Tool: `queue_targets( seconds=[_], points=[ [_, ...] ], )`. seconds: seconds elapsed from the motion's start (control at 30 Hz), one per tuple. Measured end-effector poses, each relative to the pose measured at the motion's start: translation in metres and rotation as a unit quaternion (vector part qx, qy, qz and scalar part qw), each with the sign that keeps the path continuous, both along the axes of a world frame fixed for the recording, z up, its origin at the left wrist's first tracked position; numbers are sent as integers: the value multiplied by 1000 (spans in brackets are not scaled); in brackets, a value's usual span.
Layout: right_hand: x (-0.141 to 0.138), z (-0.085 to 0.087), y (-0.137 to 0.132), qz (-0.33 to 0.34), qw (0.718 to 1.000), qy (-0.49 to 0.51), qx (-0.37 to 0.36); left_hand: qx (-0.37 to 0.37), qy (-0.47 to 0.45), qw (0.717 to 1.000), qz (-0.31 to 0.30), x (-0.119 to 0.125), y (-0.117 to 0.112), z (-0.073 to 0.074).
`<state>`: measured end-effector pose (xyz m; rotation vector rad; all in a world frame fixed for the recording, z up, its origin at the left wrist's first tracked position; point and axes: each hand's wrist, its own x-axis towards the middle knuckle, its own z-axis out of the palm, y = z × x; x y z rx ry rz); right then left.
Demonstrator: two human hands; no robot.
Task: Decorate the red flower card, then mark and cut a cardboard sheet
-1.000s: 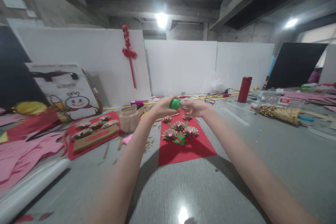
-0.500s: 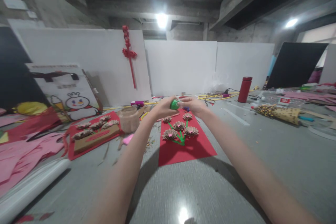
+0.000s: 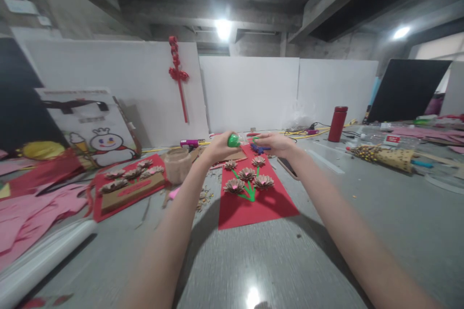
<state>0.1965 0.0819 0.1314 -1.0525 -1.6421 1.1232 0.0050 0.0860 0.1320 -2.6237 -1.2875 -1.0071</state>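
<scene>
My left hand (image 3: 220,146) is closed around a shiny green rounded lump (image 3: 234,140) with clear plastic at its right side. To its right, my right hand (image 3: 273,144) has its fingers pinched together, with a small green bit (image 3: 255,138) at the tips. Both hands are above the far end of a red sheet (image 3: 261,205). Brown layered flowers (image 3: 247,174) with pink centres lie on the sheet, with green stems (image 3: 250,192) meeting below them. A blue object (image 3: 260,148), too small to identify, shows under my right hand.
Left stand a brown-tinted jar (image 3: 178,166) and a second red sheet with flowers and a cardboard strip (image 3: 134,192). A phone (image 3: 289,168) lies by my right wrist. Farther right are a red flask (image 3: 338,124) and a dotted paper cone (image 3: 384,157). A white roll (image 3: 47,260) lies front left.
My hands have moved apart, the left leftward with the green lump and the right rightward. The phone and more of the blue object now show.
</scene>
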Motion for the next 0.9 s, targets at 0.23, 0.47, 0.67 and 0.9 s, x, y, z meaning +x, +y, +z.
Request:
queue_targets(
  seconds=[0.23, 0.47, 0.67, 0.9],
  points=[
    [0, 3, -2, 36, 991, 94, -91, 3, -7, 1000, 17, 0, 0, 0],
    [0, 4, 0, 21, 988, 127, -91, 4, 11, 1000, 20, 0, 0, -1],
    [0, 3, 1, 26, 984, 146, -97, 4, 21, 999, 24, -2, 5, -4],
    [-3, 1, -2, 6, 984, 162, -75, 0, 29, 999, 16, -1, 8, -6]
  ],
)
